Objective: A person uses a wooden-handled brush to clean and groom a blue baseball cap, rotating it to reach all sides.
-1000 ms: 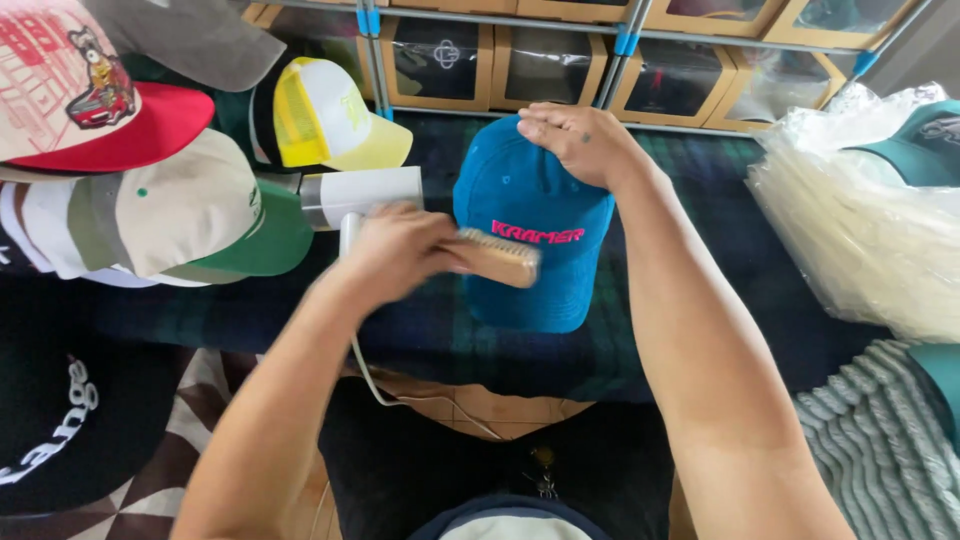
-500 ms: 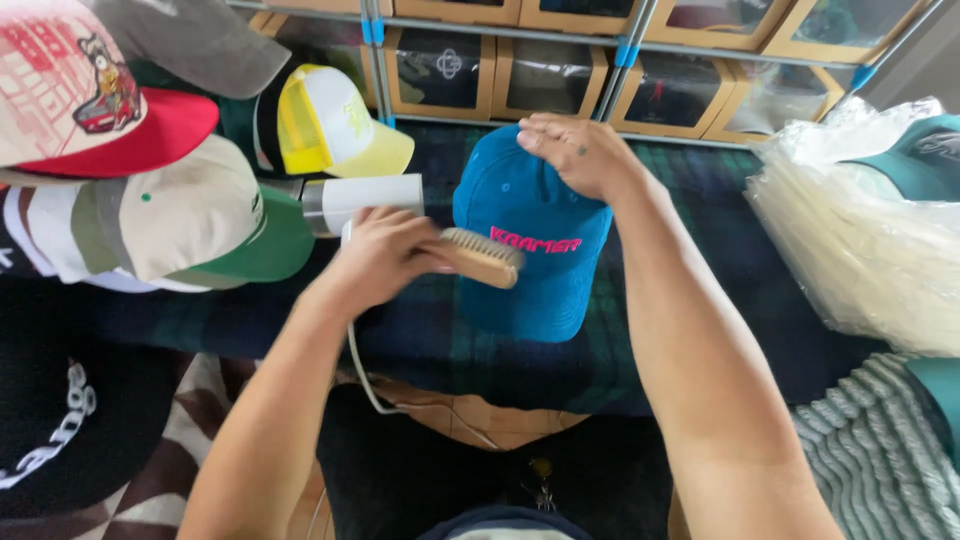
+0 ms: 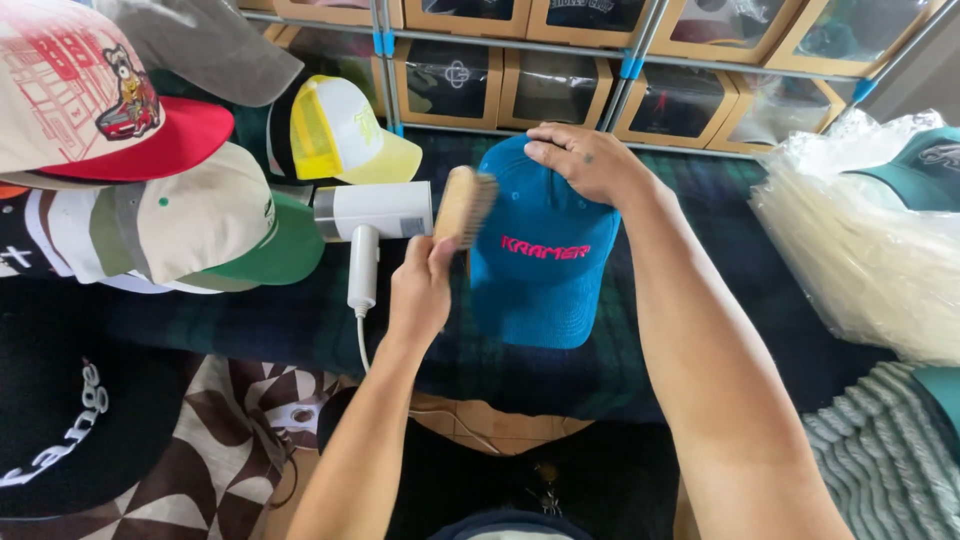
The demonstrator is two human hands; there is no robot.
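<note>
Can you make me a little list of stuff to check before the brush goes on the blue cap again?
1. Left hand grips the wooden brush: ok.
2. Right hand rests on top of the blue cap, steadying it: ok.
3. Brush touching the cap: not ok, it is lifted at the cap's left edge.
4. Bristles clean: cannot tell.
5. White handheld steamer lies close behind the brush, possibly in the way: not ok.
6. Steamer's cord hangs beside the left wrist and might snag: cannot tell.
</note>
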